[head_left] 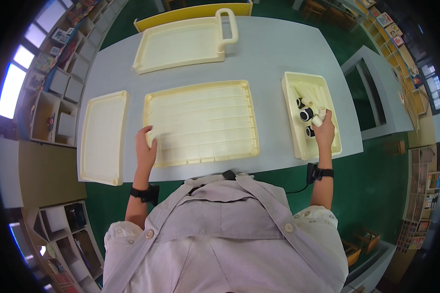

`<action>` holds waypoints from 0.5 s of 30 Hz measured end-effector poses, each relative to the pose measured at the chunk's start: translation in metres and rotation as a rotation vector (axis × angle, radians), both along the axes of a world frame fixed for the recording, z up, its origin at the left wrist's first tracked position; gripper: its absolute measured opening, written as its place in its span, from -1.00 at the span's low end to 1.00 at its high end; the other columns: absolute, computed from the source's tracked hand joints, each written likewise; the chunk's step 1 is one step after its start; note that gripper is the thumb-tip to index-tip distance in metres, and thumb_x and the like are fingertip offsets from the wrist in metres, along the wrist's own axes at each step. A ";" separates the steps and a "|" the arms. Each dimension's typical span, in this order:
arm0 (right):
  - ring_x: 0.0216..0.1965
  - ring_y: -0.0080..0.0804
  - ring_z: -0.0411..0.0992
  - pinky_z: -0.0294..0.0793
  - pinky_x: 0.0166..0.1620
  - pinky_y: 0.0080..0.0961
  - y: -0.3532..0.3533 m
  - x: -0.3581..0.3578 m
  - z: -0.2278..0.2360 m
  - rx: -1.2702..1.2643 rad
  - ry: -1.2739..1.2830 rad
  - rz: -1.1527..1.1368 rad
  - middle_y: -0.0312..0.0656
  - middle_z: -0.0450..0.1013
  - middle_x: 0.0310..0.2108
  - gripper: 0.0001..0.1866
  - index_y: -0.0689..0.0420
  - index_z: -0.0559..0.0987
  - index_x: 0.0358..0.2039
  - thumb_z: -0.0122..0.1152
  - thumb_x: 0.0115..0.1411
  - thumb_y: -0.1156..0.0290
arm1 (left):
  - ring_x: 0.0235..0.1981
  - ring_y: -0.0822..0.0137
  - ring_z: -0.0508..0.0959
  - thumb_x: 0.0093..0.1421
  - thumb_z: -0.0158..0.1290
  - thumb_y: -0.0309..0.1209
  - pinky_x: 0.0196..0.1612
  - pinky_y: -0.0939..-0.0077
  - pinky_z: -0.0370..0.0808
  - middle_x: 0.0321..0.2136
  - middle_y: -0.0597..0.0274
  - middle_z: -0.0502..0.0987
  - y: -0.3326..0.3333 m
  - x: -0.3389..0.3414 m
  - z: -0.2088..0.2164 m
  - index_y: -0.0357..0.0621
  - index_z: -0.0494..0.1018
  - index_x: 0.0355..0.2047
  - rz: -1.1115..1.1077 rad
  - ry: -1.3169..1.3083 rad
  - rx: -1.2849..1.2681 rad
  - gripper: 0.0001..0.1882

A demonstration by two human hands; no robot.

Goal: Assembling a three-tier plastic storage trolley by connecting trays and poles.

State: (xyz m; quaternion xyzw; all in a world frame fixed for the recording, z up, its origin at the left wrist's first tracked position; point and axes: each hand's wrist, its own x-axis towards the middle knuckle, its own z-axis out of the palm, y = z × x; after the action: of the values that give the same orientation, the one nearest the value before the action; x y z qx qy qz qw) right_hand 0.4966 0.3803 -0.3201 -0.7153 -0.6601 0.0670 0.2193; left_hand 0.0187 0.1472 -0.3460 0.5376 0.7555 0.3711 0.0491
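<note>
My right hand (324, 131) is inside the shallow cream bin (299, 149) at the right of the table, closed on short cream plastic tubes (318, 120). Beside its fingers lie several black-and-white caster wheels (306, 115), and longer pale pieces rest at the bin's far end. At the left edge of a cream, grid-lined tray (205, 122), my left hand (146, 147) has its thumb and fingers apart, nothing held between them. Whether its fingertips touch the tray's rim is hard to tell.
Another cream tray (102, 139) lies at the table's left. At the far side is a cream tray (178, 46) with an upright looped handle (228, 27). A yellow board (193, 15) stands beyond the grey table (271, 53). Shelves line both walls.
</note>
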 end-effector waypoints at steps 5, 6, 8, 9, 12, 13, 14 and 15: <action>-0.32 0.01 0.40 0.38 -0.32 -0.27 -0.033 -0.090 0.016 0.046 0.311 0.311 0.02 0.43 -0.38 -0.35 0.11 0.24 -0.10 0.30 -0.26 0.46 | -0.24 0.27 0.45 -0.03 0.04 -0.46 -0.18 0.40 0.36 -0.29 0.14 0.44 0.042 0.039 0.041 -0.16 0.29 -0.15 -0.326 -0.249 -0.203 -0.62; -0.32 0.01 0.40 0.38 -0.31 -0.27 -0.041 -0.116 0.016 -0.010 0.388 0.400 0.01 0.43 -0.38 -0.36 0.11 0.24 -0.11 0.30 -0.26 0.46 | -0.23 0.31 0.44 -0.02 0.06 -0.41 -0.19 0.38 0.36 -0.26 0.19 0.43 0.049 0.050 0.041 -0.09 0.26 -0.11 -0.375 -0.254 -0.212 -0.58; -0.31 0.00 0.41 0.38 -0.30 -0.28 -0.056 -0.161 0.008 -0.076 0.499 0.587 0.01 0.43 -0.38 -0.36 0.11 0.24 -0.11 0.30 -0.26 0.45 | -0.22 0.33 0.44 -0.02 0.10 -0.33 -0.21 0.37 0.37 -0.22 0.22 0.42 0.060 0.073 0.042 -0.03 0.20 -0.05 -0.445 -0.369 -0.232 -0.49; -0.31 0.00 0.41 0.39 -0.29 -0.29 -0.062 -0.180 0.002 -0.085 0.534 0.688 0.02 0.43 -0.38 -0.36 0.10 0.24 -0.12 0.30 -0.27 0.46 | -0.22 0.31 0.44 -0.03 0.12 -0.30 -0.20 0.37 0.37 -0.22 0.20 0.42 0.064 0.083 0.045 -0.04 0.18 -0.03 -0.462 -0.479 -0.239 -0.45; -0.29 0.01 0.40 0.39 -0.28 -0.30 -0.085 -0.223 -0.004 -0.217 0.563 0.824 0.01 0.43 -0.37 -0.36 0.06 0.24 -0.12 0.31 -0.27 0.44 | -0.22 0.31 0.44 -0.09 0.18 -0.26 -0.18 0.47 0.38 -0.20 0.13 0.41 0.070 0.095 0.037 -0.11 0.17 -0.04 -0.555 -0.575 -0.199 -0.37; -0.30 0.02 0.40 0.39 -0.28 -0.29 -0.088 -0.232 -0.013 -0.233 0.586 0.862 0.01 0.43 -0.38 -0.35 0.04 0.24 -0.12 0.31 -0.28 0.43 | -0.24 0.36 0.44 -0.10 0.19 -0.25 -0.20 0.54 0.38 -0.24 0.11 0.43 0.068 0.096 0.033 -0.15 0.22 -0.07 -0.525 -0.416 -0.195 -0.40; -0.31 0.02 0.41 0.39 -0.29 -0.28 -0.090 -0.239 -0.018 -0.185 0.558 0.912 0.00 0.44 -0.40 -0.32 0.03 0.22 -0.11 0.33 -0.30 0.41 | -0.28 0.38 0.46 -0.12 0.20 -0.25 -0.22 0.56 0.38 -0.30 0.13 0.45 0.065 0.094 0.031 -0.18 0.28 -0.13 -0.453 -0.446 -0.222 -0.45; -0.31 0.02 0.41 0.39 -0.29 -0.28 -0.090 -0.244 -0.023 -0.194 0.560 0.937 0.00 0.44 -0.40 -0.32 0.03 0.22 -0.11 0.33 -0.30 0.41 | -0.32 0.40 0.48 -0.13 0.21 -0.24 -0.24 0.58 0.38 -0.36 0.14 0.48 0.061 0.090 0.028 -0.21 0.34 -0.19 -0.382 -0.477 -0.247 -0.49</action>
State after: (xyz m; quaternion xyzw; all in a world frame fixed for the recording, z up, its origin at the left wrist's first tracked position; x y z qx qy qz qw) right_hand 0.2528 0.2905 -0.3427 -0.3171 -0.8150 0.4055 0.2662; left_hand 0.1092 0.2084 -0.3179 0.5574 0.6477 0.3761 0.3582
